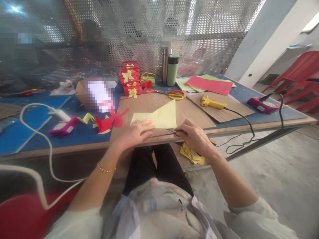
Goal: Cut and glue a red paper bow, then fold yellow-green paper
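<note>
A pale yellow sheet of paper [164, 114] lies on a brown cardboard sheet [139, 103] at the table's front edge. Its right part rises to a pointed corner. My left hand [141, 132] rests on the paper's lower left, fingers stretched out and lying flat. At the lower right corner, my right hand [190, 134] is closed, thumb and fingers pinched together. A thin, dark sliver pokes out from its fingertips along the paper's lower edge; its kind is too small to make out.
Behind the paper are scissors [174, 95], small red gift boxes [131, 79] and a green bottle [172, 70]. A yellow glue gun [213, 102] with a black cord lies to the right. Red ribbon pieces [109, 121] are on the left. Yellow scraps [191, 154] sit below the tabletop.
</note>
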### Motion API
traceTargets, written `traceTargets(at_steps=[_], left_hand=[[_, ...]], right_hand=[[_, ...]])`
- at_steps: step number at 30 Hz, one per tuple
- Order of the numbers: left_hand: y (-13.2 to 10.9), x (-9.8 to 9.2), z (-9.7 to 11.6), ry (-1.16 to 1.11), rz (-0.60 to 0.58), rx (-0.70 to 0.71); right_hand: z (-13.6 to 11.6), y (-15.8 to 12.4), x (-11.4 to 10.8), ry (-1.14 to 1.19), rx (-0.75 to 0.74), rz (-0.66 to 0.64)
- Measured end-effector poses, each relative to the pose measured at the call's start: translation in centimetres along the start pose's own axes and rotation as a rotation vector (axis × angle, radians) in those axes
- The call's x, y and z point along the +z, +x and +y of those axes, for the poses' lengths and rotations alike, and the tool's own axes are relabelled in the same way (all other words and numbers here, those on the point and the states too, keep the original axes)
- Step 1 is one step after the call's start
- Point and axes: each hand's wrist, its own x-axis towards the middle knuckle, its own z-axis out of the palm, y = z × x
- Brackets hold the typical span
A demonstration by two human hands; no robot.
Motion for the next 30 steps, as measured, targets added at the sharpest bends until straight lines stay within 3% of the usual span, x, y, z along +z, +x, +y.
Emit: traceTargets(at_steps=[23, 30], left_hand=[[0.0, 0.3, 0.0, 0.026, -0.014, 0.000], [2.4, -0.1, 1.5, 0.226, 0.013, -0.020]], right_hand=[[0.0, -0.2, 0.1, 0.014, 0.020, 0.033], [0.1, 0.0, 0.1, 0.036, 0.002, 0.034]])
